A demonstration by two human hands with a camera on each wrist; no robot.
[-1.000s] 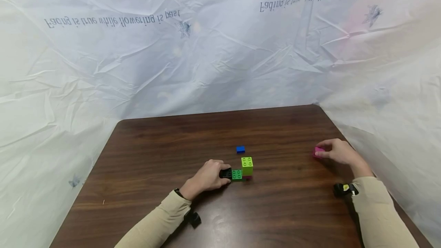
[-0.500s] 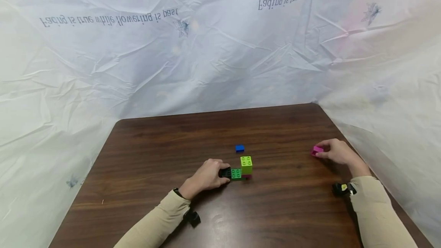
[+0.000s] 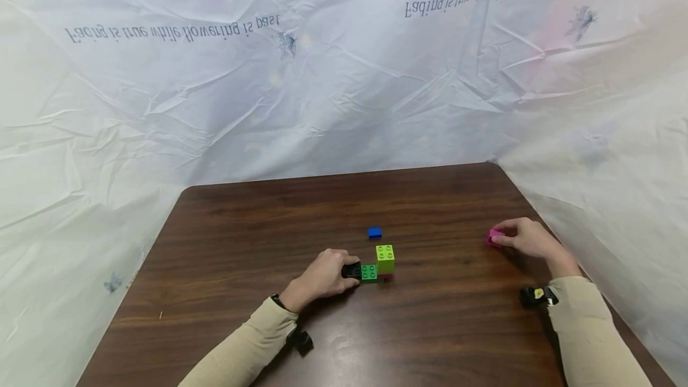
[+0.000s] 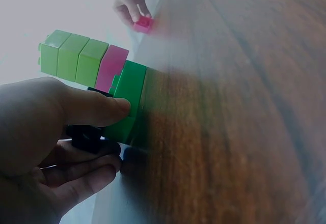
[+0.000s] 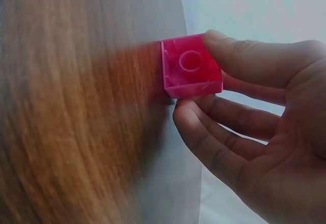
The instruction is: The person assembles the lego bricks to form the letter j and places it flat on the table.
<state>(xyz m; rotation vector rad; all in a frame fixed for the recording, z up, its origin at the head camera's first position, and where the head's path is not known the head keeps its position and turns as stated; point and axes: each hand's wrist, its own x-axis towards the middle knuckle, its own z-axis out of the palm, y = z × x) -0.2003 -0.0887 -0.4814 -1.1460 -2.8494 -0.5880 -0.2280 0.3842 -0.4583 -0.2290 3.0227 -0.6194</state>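
Note:
My left hand point(image 3: 323, 273) grips the black brick point(image 3: 352, 269) at the left end of a small build of toy bricks on the table. Beside that brick is a green brick point(image 3: 369, 272) with studs on top. At the build's right end, lime green bricks point(image 4: 71, 58) are stacked on a pink brick point(image 4: 112, 68). Far to the right, my right hand point(image 3: 529, 237) pinches a loose pink brick point(image 5: 192, 66) between thumb and fingers. Its hollow underside faces the right wrist camera. Whether this brick touches the table I cannot tell.
A small blue brick point(image 3: 374, 233) lies on the brown wooden table point(image 3: 258, 220), just behind the build. White printed sheeting point(image 3: 333, 88) hangs behind the table and along both sides. The right hand is near the table's right edge.
The loose pink brick has turned slightly in my right hand's fingers, so more of its hollow side shows in the head view. My left hand and the build have stayed in place.

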